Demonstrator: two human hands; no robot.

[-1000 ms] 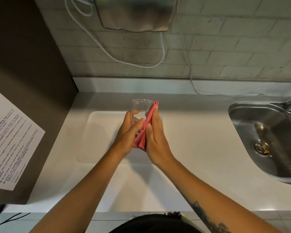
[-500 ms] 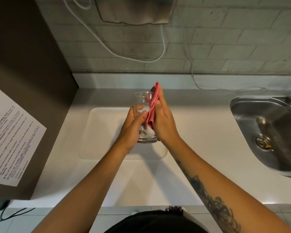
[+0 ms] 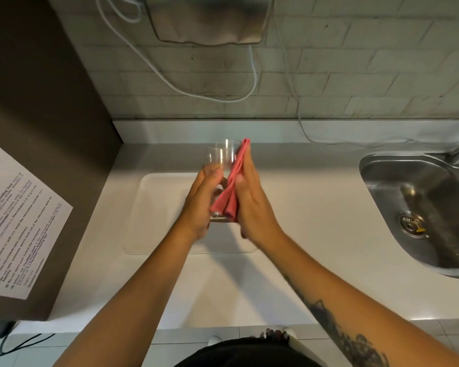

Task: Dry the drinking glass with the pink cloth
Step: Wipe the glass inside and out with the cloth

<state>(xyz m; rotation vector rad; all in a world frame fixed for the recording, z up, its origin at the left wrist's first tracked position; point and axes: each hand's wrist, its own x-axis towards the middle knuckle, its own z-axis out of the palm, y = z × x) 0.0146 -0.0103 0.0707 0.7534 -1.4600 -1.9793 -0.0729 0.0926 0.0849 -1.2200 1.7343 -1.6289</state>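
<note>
A clear drinking glass (image 3: pixel 221 157) is held upright above the white tray (image 3: pixel 154 207), its rim toward the wall. My left hand (image 3: pixel 203 201) wraps around its left side and lower half. My right hand (image 3: pixel 251 200) lies flat against the glass's right side, pressing the folded pink cloth (image 3: pixel 232 188) onto the outer wall. The cloth runs from the rim down to the base, its lower end hanging loose between my palms. The bottom of the glass shows just below my left thumb.
The white counter (image 3: pixel 302 207) carries the tray. A steel sink (image 3: pixel 421 213) with a tap sits at the right. A dark cabinet side with a printed notice (image 3: pixel 13 223) stands at the left. Cables hang on the tiled wall under a metal appliance (image 3: pixel 210 19).
My right hand has slid the pink cloth down the side of the glass from the rim toward the base. The left hand keeps its hold on the glass.
</note>
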